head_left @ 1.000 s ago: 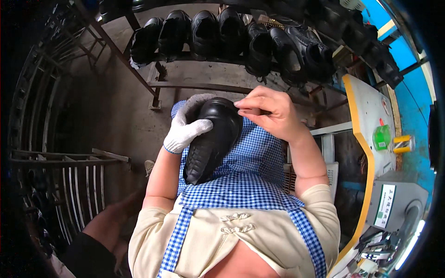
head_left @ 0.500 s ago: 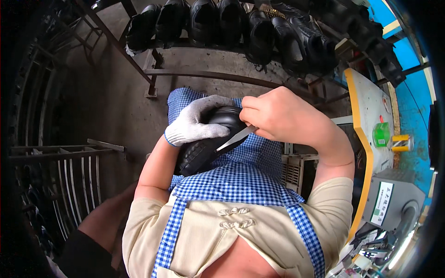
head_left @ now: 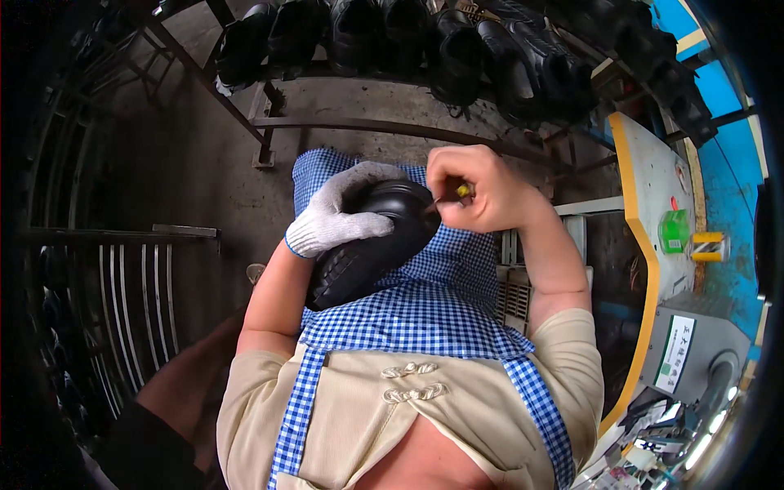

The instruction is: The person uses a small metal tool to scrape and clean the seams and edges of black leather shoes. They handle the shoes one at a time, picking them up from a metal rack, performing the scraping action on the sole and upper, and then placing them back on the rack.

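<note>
My left hand (head_left: pixel 339 214), in a white knitted glove, is wrapped around a black shoe (head_left: pixel 376 249) with a thick ridged sole. The shoe rests tilted on my lap, over a blue-and-white checked apron (head_left: pixel 408 314). At its rounded end, on the right, my bare right hand (head_left: pixel 482 192) is closed around a thin knife (head_left: pixel 465 190). Only a yellowish end of it shows between my fingers; its blade is mostly hidden. My right fingertips are close to the shoe's edge, and I cannot tell whether the blade touches it.
A metal rack ahead carries a row of black shoes (head_left: pixel 457 57). On the right stands a worktable with a yellow edge (head_left: pixel 641 237), holding a green container (head_left: pixel 674 231), a yellow-banded can (head_left: pixel 710 246) and a grey machine (head_left: pixel 702 327). Another person's leg (head_left: pixel 175 400) is at lower left.
My right hand has turned at the wrist and its elbow has come inward. The knife's long silver blade, which lay across the shoe, no longer shows. My left hand keeps its hold on the shoe.
</note>
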Tool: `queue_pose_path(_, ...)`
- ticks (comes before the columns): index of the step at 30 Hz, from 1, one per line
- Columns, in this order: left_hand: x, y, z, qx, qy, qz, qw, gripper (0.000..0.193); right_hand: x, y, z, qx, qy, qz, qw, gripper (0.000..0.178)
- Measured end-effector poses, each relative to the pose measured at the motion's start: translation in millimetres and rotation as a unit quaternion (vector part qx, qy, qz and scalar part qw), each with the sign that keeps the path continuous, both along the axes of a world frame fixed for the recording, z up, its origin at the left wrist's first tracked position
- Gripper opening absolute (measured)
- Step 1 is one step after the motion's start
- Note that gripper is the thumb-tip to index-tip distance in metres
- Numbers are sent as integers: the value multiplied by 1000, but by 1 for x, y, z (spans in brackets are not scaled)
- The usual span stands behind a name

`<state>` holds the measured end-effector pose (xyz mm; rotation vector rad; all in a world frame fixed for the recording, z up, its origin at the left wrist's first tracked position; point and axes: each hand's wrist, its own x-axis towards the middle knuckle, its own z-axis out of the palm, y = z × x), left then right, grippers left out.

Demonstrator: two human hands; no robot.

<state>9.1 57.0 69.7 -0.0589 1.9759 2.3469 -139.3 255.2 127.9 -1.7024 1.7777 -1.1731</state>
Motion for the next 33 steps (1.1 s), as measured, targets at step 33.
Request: queue_pose_path(33, 36, -3, -4, -4, 24, 213, 977, 68, 51, 3, -1, -22, 168, -156, 973, 46)
